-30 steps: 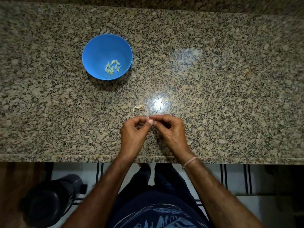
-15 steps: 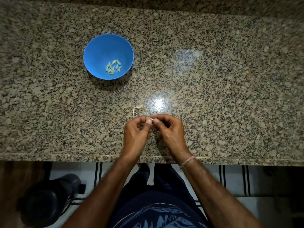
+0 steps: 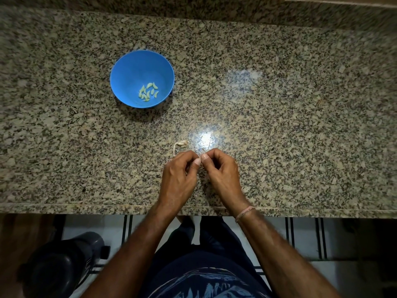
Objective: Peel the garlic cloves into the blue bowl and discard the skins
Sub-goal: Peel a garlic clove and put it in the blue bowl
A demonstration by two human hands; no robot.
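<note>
Since a garlic clove is tiny, light and firm under papery skin, it is best pinched at its ends while a nail lifts a loose edge. The left hand (image 3: pixel 177 179) and right hand (image 3: pixel 223 175) meet over the near middle of the speckled granite worktop (image 3: pixel 279 125), fingers (image 3: pixel 196 161) curled and pinched tip to tip on, I judge, one clove hidden between them. Pale peeled cloves (image 3: pixel 148 92) lie in the round blue plastic bowl (image 3: pixel 137 67), far left; a curled scrap of dry skin (image 3: pixel 180 144) lies just beyond the left hand.

Speckled granite worktop (image 3: pixel 279 125) fills the upper frame, a bright glare (image 3: pixel 205 138) at centre; below, white dark-striped floor (image 3: pixel 305 237) and a dark container (image 3: pixel 60 265) lower left.
</note>
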